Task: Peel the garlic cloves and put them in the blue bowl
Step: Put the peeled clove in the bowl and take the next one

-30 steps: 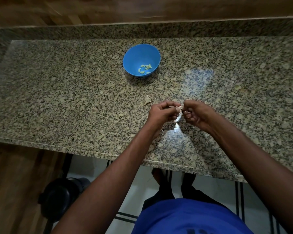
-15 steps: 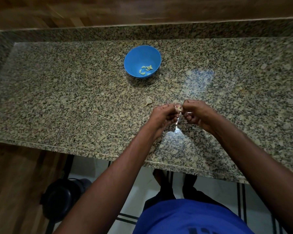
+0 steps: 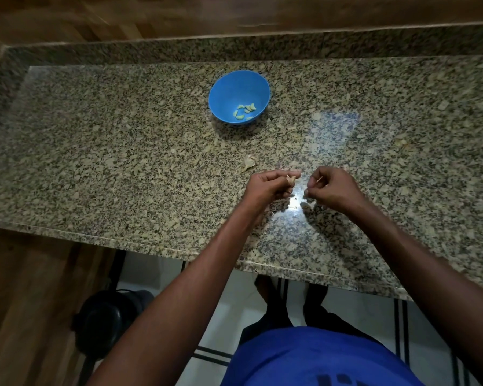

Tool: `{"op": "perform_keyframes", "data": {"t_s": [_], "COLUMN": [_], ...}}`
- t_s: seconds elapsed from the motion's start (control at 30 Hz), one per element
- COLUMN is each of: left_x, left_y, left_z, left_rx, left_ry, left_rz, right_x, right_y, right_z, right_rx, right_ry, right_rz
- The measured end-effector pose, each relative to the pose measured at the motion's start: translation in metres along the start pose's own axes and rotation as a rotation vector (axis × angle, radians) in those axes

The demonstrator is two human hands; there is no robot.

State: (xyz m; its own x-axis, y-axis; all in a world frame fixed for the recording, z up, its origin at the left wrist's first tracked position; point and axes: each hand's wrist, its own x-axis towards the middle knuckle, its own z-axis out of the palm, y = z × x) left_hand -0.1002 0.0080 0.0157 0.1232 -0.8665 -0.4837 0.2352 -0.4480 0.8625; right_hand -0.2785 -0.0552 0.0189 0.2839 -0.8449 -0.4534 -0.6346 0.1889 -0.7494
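My left hand (image 3: 269, 185) pinches a small garlic clove (image 3: 291, 179) between thumb and fingertips above the granite counter (image 3: 123, 168). A short gap to the right, my right hand (image 3: 332, 188) pinches a thin strip of garlic skin (image 3: 319, 178). The blue bowl (image 3: 229, 84) stands farther back, to the left of my hands, with several pale peeled cloves (image 3: 245, 111) in its bottom. A piece of garlic with skin (image 3: 248, 162) lies on the counter between the bowl and my left hand.
Bits of skin (image 3: 308, 204) lie on the counter under my right hand, in a bright glare. The counter's front edge (image 3: 179, 250) runs below my forearms. A dark round bin (image 3: 109, 321) stands on the floor at lower left. A raised granite ledge (image 3: 262, 45) borders the back.
My hands, which met at the clove, have pulled apart. The right hand came away to the right with a strip of skin while the left kept the clove.
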Motion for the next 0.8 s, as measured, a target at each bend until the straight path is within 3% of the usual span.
{"op": "perform_keyframes", "data": {"t_s": [0.27, 0.43, 0.8], "left_x": [-0.003, -0.008, -0.013], "left_y": [-0.002, -0.002, 0.001], "left_z": [0.004, 0.008, 0.014], "left_rx": [0.114, 0.127, 0.109], "left_ry": [0.103, 0.085, 0.089], "left_rz": [0.069, 0.104, 0.088], "right_x": [-0.011, -0.016, -0.015], "right_y": [-0.008, -0.01, -0.006], "right_z": [0.001, 0.006, 0.011], "right_rx": [0.18, 0.201, 0.655], "right_ry": [0.089, 0.149, 0.015], "right_rz": [-0.134, -0.15, 0.116]}}
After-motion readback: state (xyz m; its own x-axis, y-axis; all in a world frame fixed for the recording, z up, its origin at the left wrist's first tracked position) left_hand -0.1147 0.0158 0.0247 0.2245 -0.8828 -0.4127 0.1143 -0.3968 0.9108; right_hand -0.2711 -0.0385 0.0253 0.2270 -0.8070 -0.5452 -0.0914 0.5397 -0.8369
